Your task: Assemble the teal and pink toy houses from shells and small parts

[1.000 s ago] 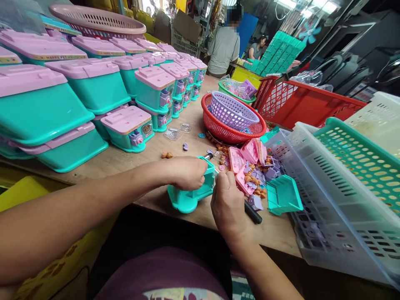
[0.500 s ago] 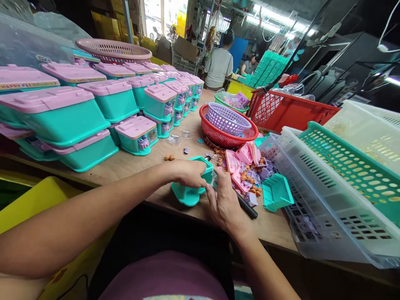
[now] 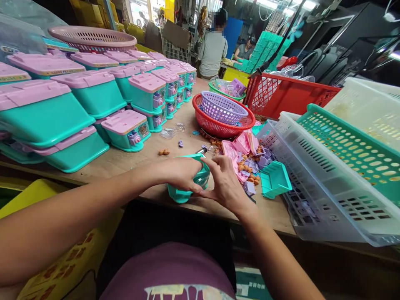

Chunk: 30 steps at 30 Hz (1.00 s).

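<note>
A teal toy body [image 3: 200, 180] sits near the front edge of the wooden table [image 3: 146, 156]. My left hand [image 3: 178, 173] is closed over its left side and top. My right hand [image 3: 225, 183] holds its right side, thumb up and fingers pressed against the plastic. A small metal-tipped tool [image 3: 201, 150] lies just behind the body. To the right of my hands lies a pile of pink and purple small parts [image 3: 246, 155], and beside it a loose teal piece [image 3: 275, 179].
Stacks of teal boxes with pink lids [image 3: 93, 96] fill the left of the table. A red basket [image 3: 218, 128] holding a purple basket [image 3: 222, 108] stands behind the parts. White crate [image 3: 312, 204], green crate [image 3: 353, 154] and red crate [image 3: 290, 98] crowd the right. A person [image 3: 212, 50] stands far back.
My right hand no longer shows the black-handled tool it gripped and now rests on the teal body's side. The body has tipped a little toward me. The view swung slightly.
</note>
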Tool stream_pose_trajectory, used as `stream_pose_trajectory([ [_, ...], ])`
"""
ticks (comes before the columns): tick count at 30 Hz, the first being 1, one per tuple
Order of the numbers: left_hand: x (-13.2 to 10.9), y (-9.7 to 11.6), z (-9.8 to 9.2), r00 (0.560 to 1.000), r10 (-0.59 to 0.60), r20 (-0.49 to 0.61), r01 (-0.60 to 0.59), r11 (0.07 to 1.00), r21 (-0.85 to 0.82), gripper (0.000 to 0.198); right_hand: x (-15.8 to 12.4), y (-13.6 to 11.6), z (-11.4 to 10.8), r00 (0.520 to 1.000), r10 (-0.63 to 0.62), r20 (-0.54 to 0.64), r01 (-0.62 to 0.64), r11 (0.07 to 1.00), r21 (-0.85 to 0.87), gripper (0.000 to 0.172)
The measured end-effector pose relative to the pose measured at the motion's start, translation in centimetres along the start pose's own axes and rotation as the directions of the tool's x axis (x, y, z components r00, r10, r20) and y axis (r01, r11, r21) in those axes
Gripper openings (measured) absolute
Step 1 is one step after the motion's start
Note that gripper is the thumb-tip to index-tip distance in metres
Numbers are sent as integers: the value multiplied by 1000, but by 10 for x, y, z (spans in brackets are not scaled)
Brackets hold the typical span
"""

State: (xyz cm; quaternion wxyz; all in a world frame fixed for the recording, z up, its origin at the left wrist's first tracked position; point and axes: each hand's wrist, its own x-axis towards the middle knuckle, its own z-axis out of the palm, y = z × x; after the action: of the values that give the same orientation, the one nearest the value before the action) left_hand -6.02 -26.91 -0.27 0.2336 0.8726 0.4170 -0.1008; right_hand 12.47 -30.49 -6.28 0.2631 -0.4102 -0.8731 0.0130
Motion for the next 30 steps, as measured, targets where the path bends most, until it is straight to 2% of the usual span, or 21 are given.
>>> stream_pose_trajectory([
  [3, -2, 3, 8, 998, -4, -60, 10, 995, 99, 50, 13, 0, -5, 986, -125, 107, 139, 981, -134, 61],
  [7, -5, 4, 11, 999, 7, -44, 2, 978, 211, 39, 23, -1, -18, 946, -213, 244, 250, 959, -133, 57],
  [10, -7, 8, 11, 999, -43, -33, 50, 957, 286, 35, 26, -2, -25, 929, -235, 285, 280, 951, -131, 50],
  [13, -6, 12, 12, 995, -80, -67, 96, 953, 289, 35, 27, -4, -25, 923, -230, 308, 287, 946, -154, 41],
  [16, -5, 14, 13, 995, -71, -64, 87, 951, 297, 36, 27, -4, -22, 922, -229, 313, 292, 940, -174, 29],
  [20, -5, 12, 14, 999, -36, -30, 44, 946, 320, 39, 28, 0, -20, 931, -225, 287, 273, 952, -141, 28],
  [22, -5, 9, 12, 998, -57, -17, 60, 952, 299, 39, 24, 1, -19, 936, -225, 272, 256, 963, -85, 38],
  [24, -4, 3, 7, 997, -71, 18, 65, 970, 233, 42, 15, 0, -14, 959, -189, 211, 199, 980, -27, 51],
  [27, -1, -7, -6, 992, -71, 103, 67, 997, 45, 51, -5, -10, 3, 1000, 20, -4, -20, 996, 90, 65],
  [30, 4, -17, -14, 982, -137, 131, 147, 987, -65, 63, -18, -23, 26, 965, 215, -148, -182, 961, 208, 72],
])
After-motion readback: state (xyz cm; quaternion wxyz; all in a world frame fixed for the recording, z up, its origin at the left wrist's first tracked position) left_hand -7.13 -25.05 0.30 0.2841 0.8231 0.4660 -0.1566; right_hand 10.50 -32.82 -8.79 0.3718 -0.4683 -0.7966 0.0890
